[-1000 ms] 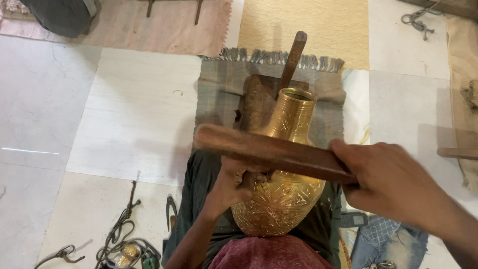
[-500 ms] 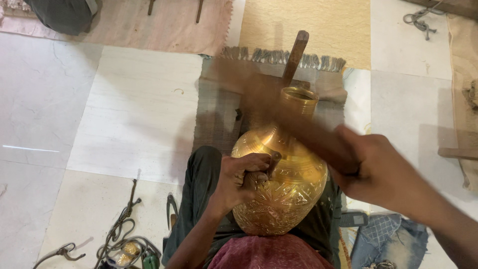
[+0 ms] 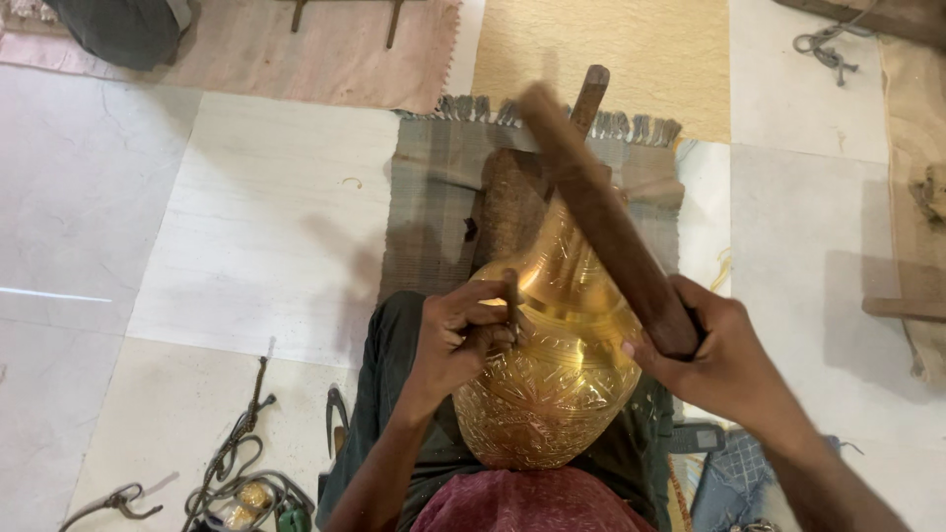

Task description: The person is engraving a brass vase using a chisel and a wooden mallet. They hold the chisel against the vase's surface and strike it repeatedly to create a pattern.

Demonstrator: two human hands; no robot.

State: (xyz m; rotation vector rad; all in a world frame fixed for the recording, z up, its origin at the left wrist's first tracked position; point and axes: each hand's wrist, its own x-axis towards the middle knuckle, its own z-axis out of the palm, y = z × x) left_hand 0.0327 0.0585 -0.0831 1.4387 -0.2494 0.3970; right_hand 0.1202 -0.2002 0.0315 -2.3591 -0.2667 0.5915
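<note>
Brass vase point(image 3: 552, 374) lying across the lap, engraved belly toward the body, neck and mouth aimed away over a wooden block point(image 3: 507, 202) on a fringed grey mat point(image 3: 434, 212). Long axis running from near the waist out toward the mat's far edge, tilted a little to the right.

Left hand point(image 3: 458, 335) closed around a thin chisel point(image 3: 511, 300), tip set on the vase's shoulder. Right hand point(image 3: 714, 350) wrapped tight on a heavy wooden mallet stick point(image 3: 601, 217), raised and blurred, slanting up-left above the neck.

Risks, judged from this: a blow landing off the chisel head, striking left-hand knuckles instead, given how close fingers sit to the strike point. A round, polished belly free to roll on the lap, sending the chisel skidding and scratching the pattern. Too hard a hit denting thin brass at the shoulder.
</note>
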